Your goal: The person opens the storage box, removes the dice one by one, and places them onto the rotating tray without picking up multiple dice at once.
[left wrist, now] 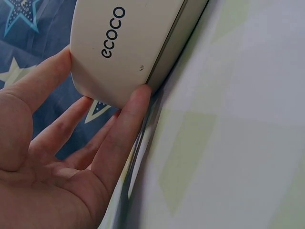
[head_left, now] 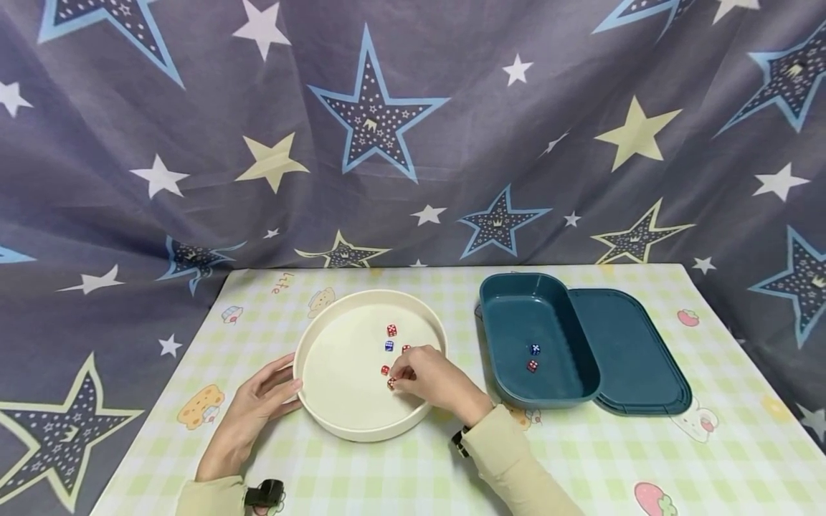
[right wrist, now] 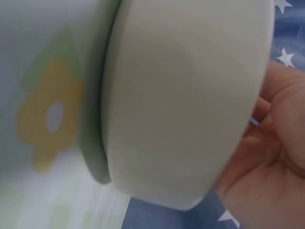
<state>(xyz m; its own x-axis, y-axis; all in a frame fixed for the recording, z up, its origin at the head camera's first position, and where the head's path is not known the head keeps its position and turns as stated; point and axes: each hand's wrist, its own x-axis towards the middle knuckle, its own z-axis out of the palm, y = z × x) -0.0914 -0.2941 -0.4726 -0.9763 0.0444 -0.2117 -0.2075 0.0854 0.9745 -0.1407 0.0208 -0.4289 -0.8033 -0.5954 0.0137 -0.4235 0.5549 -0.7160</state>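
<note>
A round cream tray [head_left: 342, 358] stands on the table with several small dice in its right half. My left hand [head_left: 261, 401] rests its fingertips against the tray's left wall; the left wrist view shows thumb and fingers [left wrist: 126, 114] fairly straight on it. Over the tray's right side, my right hand [head_left: 429, 380] pinches a red die [head_left: 391, 384] close to the tray floor. Near it lie a red die [head_left: 385, 370], a blue die [head_left: 389, 345], another red die [head_left: 391, 330] and one partly covered red die [head_left: 406, 348]. In the right wrist view the tray wall hides the fingertips.
To the right sits a dark teal box [head_left: 535, 315] holding a blue die [head_left: 535, 349] and a red die [head_left: 532, 365]. Its matching lid [head_left: 629, 351] lies beside it on the right. A starry curtain [head_left: 413, 208] hangs behind the checked tablecloth [head_left: 710, 459].
</note>
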